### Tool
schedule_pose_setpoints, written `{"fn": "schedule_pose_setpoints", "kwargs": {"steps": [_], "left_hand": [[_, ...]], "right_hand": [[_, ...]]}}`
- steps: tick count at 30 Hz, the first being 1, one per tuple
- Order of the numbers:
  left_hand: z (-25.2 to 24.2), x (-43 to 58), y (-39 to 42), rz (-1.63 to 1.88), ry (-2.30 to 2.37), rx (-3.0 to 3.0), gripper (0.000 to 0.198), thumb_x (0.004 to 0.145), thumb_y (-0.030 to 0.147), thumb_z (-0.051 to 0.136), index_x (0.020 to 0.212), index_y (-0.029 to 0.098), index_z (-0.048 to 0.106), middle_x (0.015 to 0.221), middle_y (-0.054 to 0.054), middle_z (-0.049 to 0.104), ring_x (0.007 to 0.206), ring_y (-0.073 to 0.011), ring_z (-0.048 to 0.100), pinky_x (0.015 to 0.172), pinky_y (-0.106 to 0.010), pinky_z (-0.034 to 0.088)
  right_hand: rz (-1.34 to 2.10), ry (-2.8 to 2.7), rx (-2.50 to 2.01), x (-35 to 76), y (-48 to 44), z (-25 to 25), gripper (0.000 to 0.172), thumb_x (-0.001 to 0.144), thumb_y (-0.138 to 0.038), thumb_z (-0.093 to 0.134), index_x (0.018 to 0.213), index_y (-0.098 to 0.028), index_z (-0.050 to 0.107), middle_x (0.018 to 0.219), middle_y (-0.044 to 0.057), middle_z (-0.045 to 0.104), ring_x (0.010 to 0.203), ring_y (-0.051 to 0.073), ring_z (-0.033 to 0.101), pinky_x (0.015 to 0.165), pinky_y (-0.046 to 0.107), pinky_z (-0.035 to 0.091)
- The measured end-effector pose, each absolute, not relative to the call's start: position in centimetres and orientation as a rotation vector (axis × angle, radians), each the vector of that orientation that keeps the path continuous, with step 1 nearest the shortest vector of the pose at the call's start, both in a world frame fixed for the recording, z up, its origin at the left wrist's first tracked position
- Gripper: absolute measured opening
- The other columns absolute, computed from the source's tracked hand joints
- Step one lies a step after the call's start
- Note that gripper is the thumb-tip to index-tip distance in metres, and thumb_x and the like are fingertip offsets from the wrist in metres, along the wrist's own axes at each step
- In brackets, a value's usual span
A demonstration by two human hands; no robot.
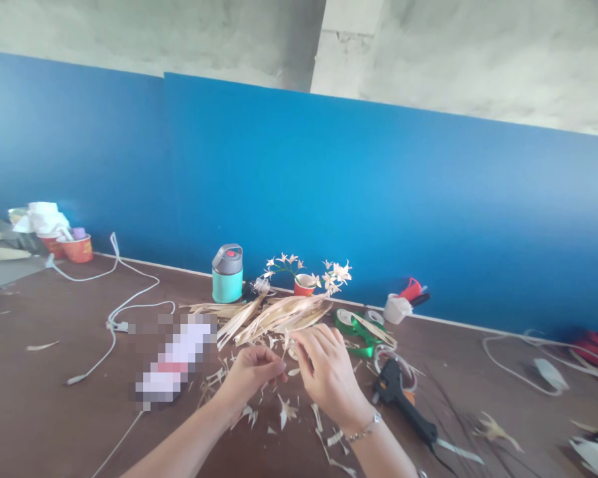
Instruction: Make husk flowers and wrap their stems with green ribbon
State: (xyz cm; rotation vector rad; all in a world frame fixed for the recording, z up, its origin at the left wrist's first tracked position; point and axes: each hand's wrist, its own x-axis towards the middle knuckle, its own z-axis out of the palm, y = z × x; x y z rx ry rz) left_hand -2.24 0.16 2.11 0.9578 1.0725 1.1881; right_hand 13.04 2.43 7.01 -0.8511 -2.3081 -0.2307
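My left hand (256, 372) is closed in a pinch, thumb against fingers, on the thin stem of a small pale husk flower (286, 343). Close beside it, my right hand (327, 365) curves over with its fingertips pinched at the flower's edge; what exactly lies between them is too small to make out. Dry corn husks (284, 317) are heaped just beyond both hands. On the table below lie husk scraps (249, 415) and another loose husk flower (286, 411).
A black glue gun (403, 401) lies right of my right hand, near green ribbon (363, 335). Behind stand a teal flask (227, 282), a red cup (303, 287) with husk flowers (336, 273) and a white cup (396, 309). White cables (134, 302) cross the left side.
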Motion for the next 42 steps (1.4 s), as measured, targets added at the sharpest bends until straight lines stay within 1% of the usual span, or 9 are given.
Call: {"fn": "schedule_pose_setpoints", "kwargs": {"steps": [17,23,31,35,42], "left_hand": [[1.80,-2.24,0.24,1.200,1.069,0.983,0.021,0.062,0.031,0.068,0.054,0.015,0.055,0.053,-0.002,0.065,0.044,-0.0078,0.041,0.045,-0.021,0.025],[1.75,-2.25,0.24,1.198,1.065,0.990,0.021,0.062,0.031,0.067,0.054,0.016,0.056,0.053,-0.002,0.065,0.046,-0.0091,0.044,0.047,-0.021,0.027],[1.75,-2.35,0.30,1.181,1.050,0.990,0.021,0.061,0.032,0.068,0.054,0.016,0.055,0.053,-0.001,0.064,0.047,-0.0093,0.045,0.047,-0.021,0.028],[1.86,-2.19,0.12,1.203,1.047,0.990,0.020,0.062,0.030,0.067,0.054,0.016,0.056,0.053,-0.001,0.064,0.045,-0.0085,0.043,0.047,-0.021,0.027],[1.81,-2.28,0.29,1.177,1.056,1.002,0.023,0.061,0.034,0.069,0.054,0.016,0.055,0.054,-0.002,0.064,0.046,-0.0093,0.043,0.047,-0.022,0.026]], "right_hand": [[-0.257,-2.326,-0.855,12.99,2.40,6.86,0.023,0.083,-0.008,0.045,0.101,-0.019,0.056,0.087,0.005,0.065,0.083,0.020,0.053,0.072,0.033,0.034],[-0.275,-2.338,-0.855,12.96,2.33,6.77,0.025,0.084,-0.008,0.045,0.103,-0.019,0.056,0.085,0.004,0.064,0.082,0.020,0.054,0.071,0.033,0.034],[-0.299,-2.334,-0.846,12.97,2.36,6.72,0.026,0.084,-0.008,0.043,0.104,-0.019,0.056,0.086,0.005,0.064,0.083,0.020,0.054,0.071,0.033,0.035],[-0.289,-2.346,-0.859,12.97,2.25,6.80,0.026,0.084,-0.007,0.043,0.104,-0.019,0.056,0.087,0.006,0.065,0.083,0.021,0.053,0.072,0.034,0.034],[-0.307,-2.328,-0.848,12.78,2.14,6.97,0.027,0.084,-0.008,0.044,0.104,-0.019,0.057,0.085,0.005,0.065,0.082,0.020,0.055,0.071,0.033,0.035]]}}
